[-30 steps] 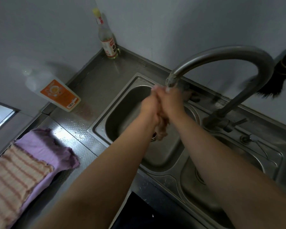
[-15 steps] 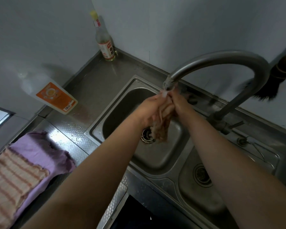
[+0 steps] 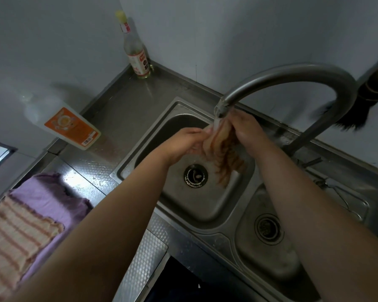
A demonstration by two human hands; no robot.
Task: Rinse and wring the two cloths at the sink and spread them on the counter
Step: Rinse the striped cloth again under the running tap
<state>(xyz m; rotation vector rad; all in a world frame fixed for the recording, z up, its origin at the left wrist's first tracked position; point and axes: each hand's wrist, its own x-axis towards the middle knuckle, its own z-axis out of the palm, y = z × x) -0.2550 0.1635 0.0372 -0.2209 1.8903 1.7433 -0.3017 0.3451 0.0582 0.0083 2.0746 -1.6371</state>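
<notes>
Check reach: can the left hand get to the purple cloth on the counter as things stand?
Probably not yet: left hand and right hand both grip the wet cloth. Otherwise the path to the purple cloth looks unobstructed.

A wet, orange-striped cloth (image 3: 224,153) hangs bunched under the tap over the far-left sink (image 3: 205,210) basin. Another striped cloth (image 3: 13,234) lies spread near left on the counter (image 3: 127,99).

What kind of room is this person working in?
Most likely a small kitchen. A steel double sink with a tall curved faucet is set into a metal counter, a glass bottle stands in the corner, and dishcloths lie spread beside the basin.
</notes>
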